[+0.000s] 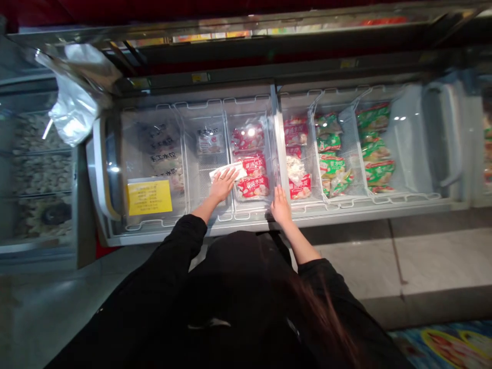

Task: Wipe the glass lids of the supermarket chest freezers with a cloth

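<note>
Here, L hand (225, 183) on cloth (240, 169), R hand (282, 206) on frzr frame (280, 148)

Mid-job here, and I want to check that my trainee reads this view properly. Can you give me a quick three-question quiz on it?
1. Multiple choice: what is under the left hand?
A) a bottle
B) a white cloth
C) a pen

2. True or false: the right hand is holding a green bag.

3. Fill in the missing word: the sign toward the left end of the freezer is ____ in colour.

Key:
1. B
2. False; its fingers are at the lid frame, with no bag in hand.
3. Yellow
</note>
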`<action>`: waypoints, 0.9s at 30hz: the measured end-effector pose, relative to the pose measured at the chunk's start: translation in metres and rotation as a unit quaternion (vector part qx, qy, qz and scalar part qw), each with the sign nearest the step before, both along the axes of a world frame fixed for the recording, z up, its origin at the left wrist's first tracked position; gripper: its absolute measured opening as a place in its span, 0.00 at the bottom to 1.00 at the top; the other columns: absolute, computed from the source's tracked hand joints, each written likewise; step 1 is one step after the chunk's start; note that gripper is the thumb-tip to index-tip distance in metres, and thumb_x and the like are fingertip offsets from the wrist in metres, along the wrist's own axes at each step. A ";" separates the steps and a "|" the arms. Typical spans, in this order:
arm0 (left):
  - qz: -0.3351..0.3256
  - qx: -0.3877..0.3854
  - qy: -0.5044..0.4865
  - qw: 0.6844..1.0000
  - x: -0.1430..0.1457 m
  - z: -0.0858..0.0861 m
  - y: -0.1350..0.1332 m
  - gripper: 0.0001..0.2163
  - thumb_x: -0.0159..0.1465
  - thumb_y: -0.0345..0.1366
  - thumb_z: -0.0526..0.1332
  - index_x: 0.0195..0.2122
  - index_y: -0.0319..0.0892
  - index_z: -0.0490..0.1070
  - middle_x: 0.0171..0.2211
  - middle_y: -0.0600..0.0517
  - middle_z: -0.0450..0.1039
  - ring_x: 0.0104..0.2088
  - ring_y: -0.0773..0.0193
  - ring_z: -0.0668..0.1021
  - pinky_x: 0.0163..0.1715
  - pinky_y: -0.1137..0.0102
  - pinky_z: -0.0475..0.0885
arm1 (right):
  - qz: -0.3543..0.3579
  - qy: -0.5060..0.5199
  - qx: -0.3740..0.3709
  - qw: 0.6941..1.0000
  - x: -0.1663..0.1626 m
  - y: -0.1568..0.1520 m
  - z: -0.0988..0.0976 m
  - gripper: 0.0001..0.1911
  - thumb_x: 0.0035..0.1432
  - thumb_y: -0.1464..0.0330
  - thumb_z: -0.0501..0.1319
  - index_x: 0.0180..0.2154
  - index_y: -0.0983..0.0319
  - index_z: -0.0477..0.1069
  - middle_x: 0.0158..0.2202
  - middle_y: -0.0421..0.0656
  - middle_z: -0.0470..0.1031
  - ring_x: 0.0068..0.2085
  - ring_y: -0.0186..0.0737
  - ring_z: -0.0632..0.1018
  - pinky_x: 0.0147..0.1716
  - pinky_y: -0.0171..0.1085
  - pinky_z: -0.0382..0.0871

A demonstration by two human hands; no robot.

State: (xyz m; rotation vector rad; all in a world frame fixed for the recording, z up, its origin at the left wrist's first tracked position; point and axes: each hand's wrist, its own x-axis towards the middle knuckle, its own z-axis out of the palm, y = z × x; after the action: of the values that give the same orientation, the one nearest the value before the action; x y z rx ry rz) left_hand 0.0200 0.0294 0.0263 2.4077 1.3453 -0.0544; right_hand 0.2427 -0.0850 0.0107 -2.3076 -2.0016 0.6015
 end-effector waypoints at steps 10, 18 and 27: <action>-0.084 -0.006 -0.033 0.996 0.043 -0.011 -0.064 0.20 0.61 0.36 0.43 0.55 0.54 0.44 0.57 0.64 0.40 0.56 0.70 0.41 0.54 0.65 0.36 | 0.008 0.009 -0.020 1.000 -0.022 -0.050 -0.014 0.30 0.49 0.77 0.44 0.55 0.71 0.41 0.58 0.47 0.36 0.57 0.34 0.41 0.56 0.38 0.40; 0.005 -0.035 0.034 0.999 -0.016 0.004 -0.107 0.20 0.61 0.35 0.40 0.56 0.55 0.41 0.57 0.60 0.42 0.56 0.67 0.45 0.53 0.60 0.37 | 0.046 0.047 -0.026 0.998 0.004 -0.058 -0.003 0.29 0.48 0.78 0.45 0.54 0.69 0.48 0.57 0.46 0.44 0.57 0.32 0.46 0.55 0.35 0.42; 0.079 -0.036 0.045 0.995 0.076 -0.012 -0.132 0.21 0.62 0.37 0.36 0.57 0.50 0.35 0.58 0.57 0.30 0.56 0.66 0.38 0.52 0.57 0.38 | 0.087 0.073 -0.017 0.993 0.026 -0.068 -0.012 0.29 0.49 0.79 0.44 0.55 0.69 0.44 0.58 0.45 0.41 0.57 0.31 0.44 0.56 0.35 0.40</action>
State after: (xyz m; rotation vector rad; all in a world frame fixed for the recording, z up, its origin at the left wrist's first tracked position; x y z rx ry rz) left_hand 0.0957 -0.1025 0.0139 2.2572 1.5425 -0.1684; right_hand 0.2689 -0.1525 -0.0012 -2.0520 -2.1526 0.7963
